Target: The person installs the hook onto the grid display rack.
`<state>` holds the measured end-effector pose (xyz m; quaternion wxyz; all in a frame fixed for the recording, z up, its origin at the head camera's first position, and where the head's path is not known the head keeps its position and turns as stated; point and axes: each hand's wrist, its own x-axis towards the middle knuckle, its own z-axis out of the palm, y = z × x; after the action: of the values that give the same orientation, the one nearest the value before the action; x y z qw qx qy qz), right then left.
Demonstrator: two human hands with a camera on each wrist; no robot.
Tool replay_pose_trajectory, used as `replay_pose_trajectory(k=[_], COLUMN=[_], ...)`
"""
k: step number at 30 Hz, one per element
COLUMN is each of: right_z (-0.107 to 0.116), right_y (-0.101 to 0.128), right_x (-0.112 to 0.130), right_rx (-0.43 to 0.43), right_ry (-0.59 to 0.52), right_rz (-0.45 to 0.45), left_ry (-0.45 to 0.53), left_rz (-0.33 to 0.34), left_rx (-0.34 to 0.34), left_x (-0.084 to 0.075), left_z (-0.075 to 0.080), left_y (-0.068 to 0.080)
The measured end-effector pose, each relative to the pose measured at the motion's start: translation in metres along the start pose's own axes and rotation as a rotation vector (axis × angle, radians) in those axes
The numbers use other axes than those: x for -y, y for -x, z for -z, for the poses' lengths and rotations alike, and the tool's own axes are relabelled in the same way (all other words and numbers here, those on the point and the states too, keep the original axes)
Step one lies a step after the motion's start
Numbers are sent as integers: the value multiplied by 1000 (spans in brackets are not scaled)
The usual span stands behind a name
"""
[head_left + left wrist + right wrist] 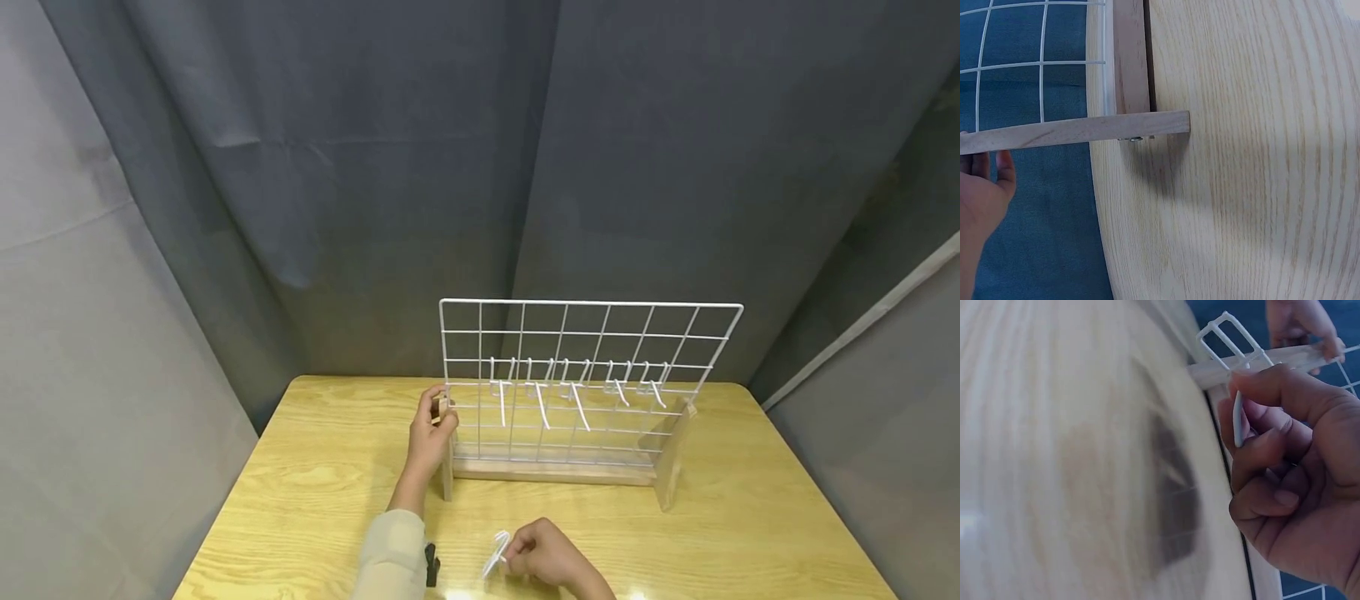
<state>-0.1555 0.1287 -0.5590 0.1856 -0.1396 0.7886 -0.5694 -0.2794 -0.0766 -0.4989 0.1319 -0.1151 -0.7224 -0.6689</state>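
A white wire grid rack (600,333) stands on wooden side uprights, and several white hooks (542,407) hang in a row across its middle. My left hand (431,429) grips the upper part of the left wooden upright (1072,132), fingers curled at its edge. Low in the head view, in front of the rack, my right hand (546,554) pinches another white wire hook (1235,340) between thumb and fingers. That hook's double-wire end sticks up past the fingertips, while its prong (1237,422) points down along them.
The wooden crossbar (555,472) joins the uprights near the tabletop (315,492). The right upright (673,458) stands at the far end. Dark curtains (390,208) hang behind the table, with grey fabric (90,375) at the left.
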Motion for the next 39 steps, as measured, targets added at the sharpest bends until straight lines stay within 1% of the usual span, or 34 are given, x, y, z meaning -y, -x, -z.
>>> replay_pose_trajectory(k=[3, 8, 11, 16, 21, 23, 26, 30, 35, 39], right_z=[6, 18, 26, 41, 58, 65, 77, 92, 113, 131], right_y=[3, 8, 10, 16, 28, 32, 39, 49, 61, 68], right_x=[3, 6, 5, 7, 13, 15, 16, 20, 34, 47], right_rx=[-5, -19, -40, -123, -220, -265, -357, -520, -694, -784], right_ry=[-33, -78, -97, -100, -135, -153, -161, -143, -63, 1], right_rz=[1, 10, -2, -26, -19, -22, -51, -101, -133, -132], left_ry=[6, -7, -8, -15, -10, -7, -9, -11, -10, -8], left_rz=[4, 16, 17, 9, 7, 7, 6, 3, 14, 18], left_rx=[5, -1, -2, -2, 1, 1, 2, 12, 12, 8], left_x=[-13, -15, -14, -14, -14, -14, -14, -13, -13, -13], left_z=[0, 2, 3, 3, 3, 3, 2, 1, 2, 1], left_y=[4, 4, 3, 2, 2, 2, 3, 3, 4, 5])
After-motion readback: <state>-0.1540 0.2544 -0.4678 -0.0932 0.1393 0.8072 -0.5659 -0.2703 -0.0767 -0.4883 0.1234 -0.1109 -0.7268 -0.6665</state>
